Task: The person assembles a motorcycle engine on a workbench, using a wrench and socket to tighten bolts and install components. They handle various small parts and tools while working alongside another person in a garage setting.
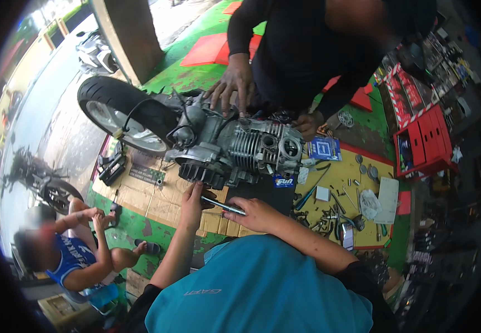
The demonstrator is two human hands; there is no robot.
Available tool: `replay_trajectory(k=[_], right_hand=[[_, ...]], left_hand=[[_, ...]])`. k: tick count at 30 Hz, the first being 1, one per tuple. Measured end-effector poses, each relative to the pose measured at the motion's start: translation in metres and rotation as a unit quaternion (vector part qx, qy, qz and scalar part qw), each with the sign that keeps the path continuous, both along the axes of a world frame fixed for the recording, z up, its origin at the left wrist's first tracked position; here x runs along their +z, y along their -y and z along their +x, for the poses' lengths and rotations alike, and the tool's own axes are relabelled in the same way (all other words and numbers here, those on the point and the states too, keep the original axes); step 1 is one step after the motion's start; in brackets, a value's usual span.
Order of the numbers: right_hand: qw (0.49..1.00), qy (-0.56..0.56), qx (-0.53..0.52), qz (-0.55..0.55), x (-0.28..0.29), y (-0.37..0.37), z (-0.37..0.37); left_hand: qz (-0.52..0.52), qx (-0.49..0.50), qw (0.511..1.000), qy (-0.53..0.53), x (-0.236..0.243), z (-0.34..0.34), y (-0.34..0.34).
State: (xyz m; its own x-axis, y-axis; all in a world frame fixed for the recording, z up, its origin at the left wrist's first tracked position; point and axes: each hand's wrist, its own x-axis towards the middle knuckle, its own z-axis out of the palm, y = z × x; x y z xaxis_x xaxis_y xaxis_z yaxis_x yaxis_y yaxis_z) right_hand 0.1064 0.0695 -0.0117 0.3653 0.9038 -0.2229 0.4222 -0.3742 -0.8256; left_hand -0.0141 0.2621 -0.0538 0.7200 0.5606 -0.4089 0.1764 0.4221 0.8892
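A motorcycle engine (240,147) with finned cylinder lies in front of me, a wheel (126,116) still attached at its left. Against the dark finned rotor (201,175) on its near side, my left hand (192,202) is closed around the head end of a ratchet wrench (223,206). My right hand (254,214) grips the wrench's shiny handle at its other end. The wrench slants down to the right. What its head sits on is hidden by my left fingers. Across the engine, a co-worker's hand (235,83) rests on the casing; the other hand (308,123) touches the cylinder's end.
Flattened cardboard (157,202) lies under the engine. To the right, a yellow board (371,233) carries several tools, bolts, a phone (347,236) and a plastic bag (369,203). A red tool cabinet (426,144) stands farther right. Another person (79,250) sits low at left.
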Motion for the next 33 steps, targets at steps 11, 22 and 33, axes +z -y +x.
replay_trajectory(k=[11, 22, 33], right_hand=[[0.969, -0.161, -0.174, 0.068, -0.018, 0.113, 0.018], [0.824, 0.021, -0.561, -0.079, -0.187, 0.336, -0.021], [0.803, 0.187, -0.552, -0.128, -0.207, 0.386, 0.0]], left_hand=[[0.115, -0.028, 0.992, 0.041, -0.034, -0.003, -0.008], [0.146, 0.027, 0.989, -0.018, -0.002, -0.004, 0.002], [0.244, 0.028, 0.965, -0.092, 0.016, -0.019, 0.016]])
